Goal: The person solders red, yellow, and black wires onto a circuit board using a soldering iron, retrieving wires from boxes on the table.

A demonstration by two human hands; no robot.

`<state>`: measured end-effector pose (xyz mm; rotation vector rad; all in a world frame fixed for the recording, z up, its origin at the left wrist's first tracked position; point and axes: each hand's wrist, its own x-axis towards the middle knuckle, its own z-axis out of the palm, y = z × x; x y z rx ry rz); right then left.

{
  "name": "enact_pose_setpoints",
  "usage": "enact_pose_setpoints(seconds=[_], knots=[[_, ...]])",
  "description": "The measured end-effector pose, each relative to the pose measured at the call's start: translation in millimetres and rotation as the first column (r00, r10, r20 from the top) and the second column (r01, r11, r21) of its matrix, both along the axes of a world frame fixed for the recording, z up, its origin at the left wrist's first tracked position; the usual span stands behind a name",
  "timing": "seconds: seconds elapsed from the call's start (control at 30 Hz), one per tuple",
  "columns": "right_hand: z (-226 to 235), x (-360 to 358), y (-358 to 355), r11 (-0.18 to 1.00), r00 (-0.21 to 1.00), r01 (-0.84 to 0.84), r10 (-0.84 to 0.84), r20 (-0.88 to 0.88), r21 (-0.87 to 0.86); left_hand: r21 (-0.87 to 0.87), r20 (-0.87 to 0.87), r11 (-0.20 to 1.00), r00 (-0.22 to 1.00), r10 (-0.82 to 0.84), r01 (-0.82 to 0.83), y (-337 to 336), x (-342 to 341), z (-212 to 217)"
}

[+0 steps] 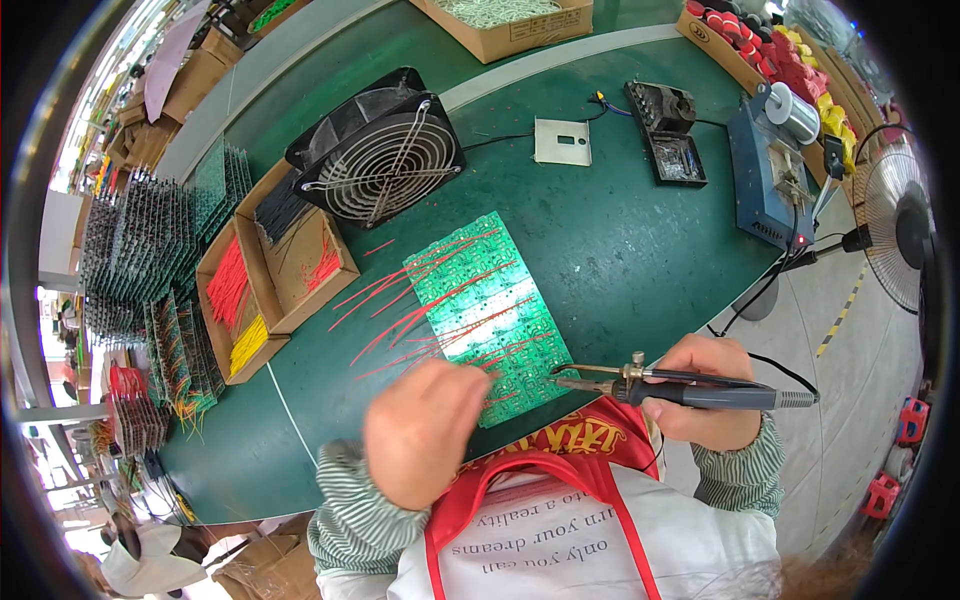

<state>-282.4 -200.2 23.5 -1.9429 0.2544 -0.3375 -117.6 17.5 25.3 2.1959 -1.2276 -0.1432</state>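
A green circuit board panel [480, 300] lies on the green table [620, 250] with several red wires [390, 300] sticking out to its left. My left hand [425, 430] hovers over the panel's near edge, fingers curled; what it pinches is hidden. My right hand [705, 390] grips a black-handled soldering iron [690, 390], its metal tip pointing left at the panel's near right corner.
A caged fan [385, 155] stands behind cardboard trays [260, 290] of red and yellow wires. Stacked boards [150, 240] fill the left. A blue soldering station [770, 175], a black holder [670, 130], a white plate [562, 142] and boxes sit at the back. A floor fan [895, 230] stands right.
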Motion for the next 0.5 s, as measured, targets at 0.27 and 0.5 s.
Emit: enact_pose_setpoints(seconds=[0.27, 0.5], knots=[[-4.8, -5.1, -0.6, 0.999, 1.000, 0.028, -0.028, 0.002, 0.025, 0.061, -0.193, 0.990, 0.975, -0.111, 0.125, -15.2, -7.8, -27.0], [-2.2, 1.2, -0.6, 0.994, 0.999, -0.001, 0.006, -0.040, 0.112, 0.093, -0.208, 0.985, 0.971, -0.121, 0.142, -16.6, -6.6, -28.5]])
